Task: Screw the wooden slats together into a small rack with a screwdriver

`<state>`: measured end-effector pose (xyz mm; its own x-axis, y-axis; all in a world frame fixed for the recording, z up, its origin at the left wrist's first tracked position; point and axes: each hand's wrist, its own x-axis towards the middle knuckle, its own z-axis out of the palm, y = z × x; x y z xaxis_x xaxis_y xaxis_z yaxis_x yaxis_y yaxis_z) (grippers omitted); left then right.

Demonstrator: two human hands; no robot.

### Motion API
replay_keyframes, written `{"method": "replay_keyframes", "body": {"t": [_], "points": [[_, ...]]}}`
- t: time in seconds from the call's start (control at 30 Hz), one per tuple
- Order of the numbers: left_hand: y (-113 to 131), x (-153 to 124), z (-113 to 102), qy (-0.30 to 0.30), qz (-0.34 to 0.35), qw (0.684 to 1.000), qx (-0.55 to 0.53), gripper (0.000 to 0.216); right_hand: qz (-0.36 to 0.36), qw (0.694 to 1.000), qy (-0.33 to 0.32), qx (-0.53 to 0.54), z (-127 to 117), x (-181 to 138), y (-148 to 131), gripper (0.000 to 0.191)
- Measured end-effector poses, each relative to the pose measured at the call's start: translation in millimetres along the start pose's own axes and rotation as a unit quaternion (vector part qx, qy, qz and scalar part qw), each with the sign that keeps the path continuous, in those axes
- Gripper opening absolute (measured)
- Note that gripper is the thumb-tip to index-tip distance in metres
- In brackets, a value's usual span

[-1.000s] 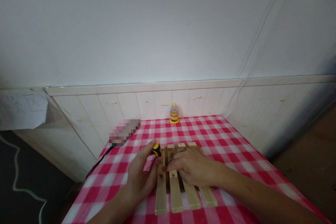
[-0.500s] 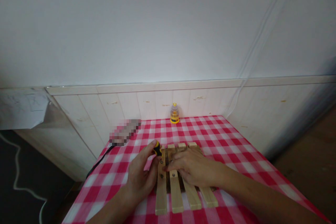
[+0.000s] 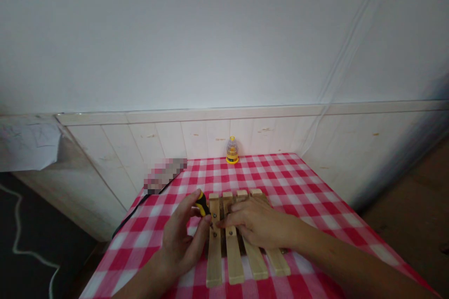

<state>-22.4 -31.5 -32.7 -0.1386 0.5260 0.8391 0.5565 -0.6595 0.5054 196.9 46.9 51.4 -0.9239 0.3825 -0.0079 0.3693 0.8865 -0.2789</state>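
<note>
My left hand is closed on a small screwdriver with a yellow and black handle. The tool slants down to the right, and its shaft reaches the lower screw of the leftmost wooden slat. Whether the tip sits in the screw head is too small to tell. Another screw shows higher on that slat. My right hand lies across the other slats, its fingers stretched out to the left and resting on the wood. It covers the middle of the slatted wooden piece; darker cross wood shows between slats.
A red and white checked cloth covers the table. At the back stands a clear and yellow cone-shaped case by the panelled wall. A blurred-out object with a black cord lies at the back left.
My left hand has moved slightly left and down with the screwdriver, which now tilts more, its shaft toward the lower screw. My right hand stays on the slats.
</note>
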Motion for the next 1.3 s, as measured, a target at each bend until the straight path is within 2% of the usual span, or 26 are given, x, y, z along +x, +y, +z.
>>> {"method": "replay_keyframes", "body": {"t": [0.2,0.37,0.67,0.9,1.1,1.3], "points": [[3,-2,-2,-0.026,0.015,0.999,0.015,0.056,0.001,1.0,0.006,0.013,0,0,0,0.043],[1,-4,-1,-0.044,0.025,0.999,0.015,0.065,-0.015,0.999,0.023,0.026,4,0,3,0.043],[11,14,2,-0.033,0.087,0.995,0.026,0.061,-0.016,1.0,0.021,0.013,4,1,4,0.042],[11,15,0,-0.064,0.036,0.997,-0.012,0.061,0.004,1.0,0.007,0.01,1,1,1,0.044],[14,11,-4,-0.071,0.034,0.997,-0.019,0.06,-0.015,1.0,0.009,0.021,-2,1,-1,0.046],[5,5,-6,-0.073,0.015,0.997,-0.015,0.058,-0.021,0.999,0.018,0.031,-1,1,0,0.044]]}}
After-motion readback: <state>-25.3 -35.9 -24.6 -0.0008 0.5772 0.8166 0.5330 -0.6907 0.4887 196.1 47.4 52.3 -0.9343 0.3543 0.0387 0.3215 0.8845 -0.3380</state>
